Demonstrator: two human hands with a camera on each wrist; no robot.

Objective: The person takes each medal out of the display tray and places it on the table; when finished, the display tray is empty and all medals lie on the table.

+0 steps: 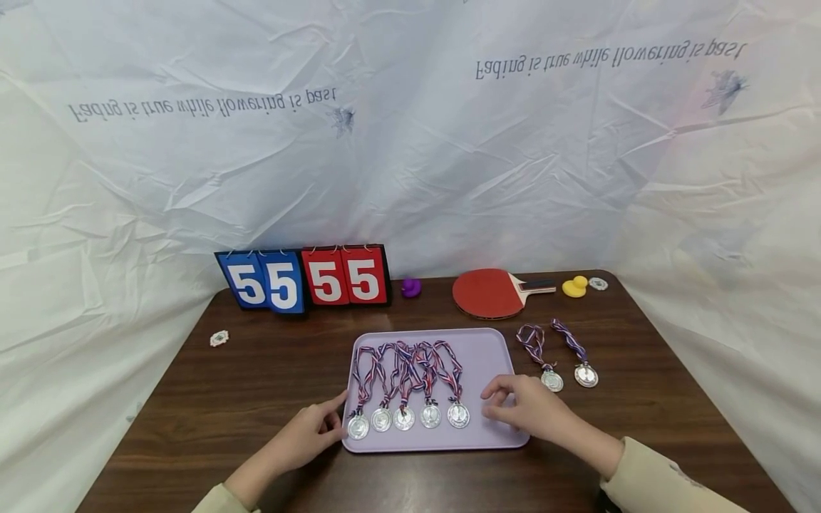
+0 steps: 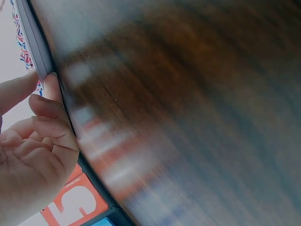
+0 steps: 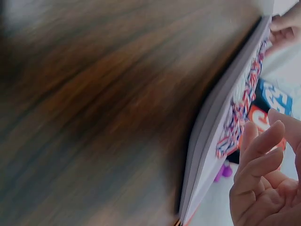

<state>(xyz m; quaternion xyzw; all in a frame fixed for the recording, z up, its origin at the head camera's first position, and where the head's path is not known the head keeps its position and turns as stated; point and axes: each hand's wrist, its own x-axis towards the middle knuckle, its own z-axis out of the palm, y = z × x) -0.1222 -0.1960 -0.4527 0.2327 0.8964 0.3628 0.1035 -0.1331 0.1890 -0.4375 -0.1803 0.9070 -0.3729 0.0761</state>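
Observation:
A lilac tray (image 1: pixel 484 349) lies on the table, with several silver medals (image 1: pixel 404 417) in a row on it. Their striped ribbons (image 1: pixel 410 367) in red, white and blue stretch toward the tray's far side. My left hand (image 1: pixel 308 434) is at the tray's left rim, thumb and a finger pinching it, other fingers curled in the left wrist view. Over the tray's right part hovers my right hand (image 1: pixel 529 410), fingers loosely bent and apart from the thumb, holding nothing. Just beyond it on the table lie a ribboned medal (image 1: pixel 551 380) and another medal (image 1: pixel 586 375).
A flip scoreboard (image 1: pixel 323 278) showing 55 and 55 stands at the back left. Along the back edge are a purple duck (image 1: pixel 411 287), a red table tennis paddle (image 1: pixel 489 293), a yellow duck (image 1: pixel 575 287) and a white chip (image 1: pixel 598 283). Another chip (image 1: pixel 219 338) lies far left.

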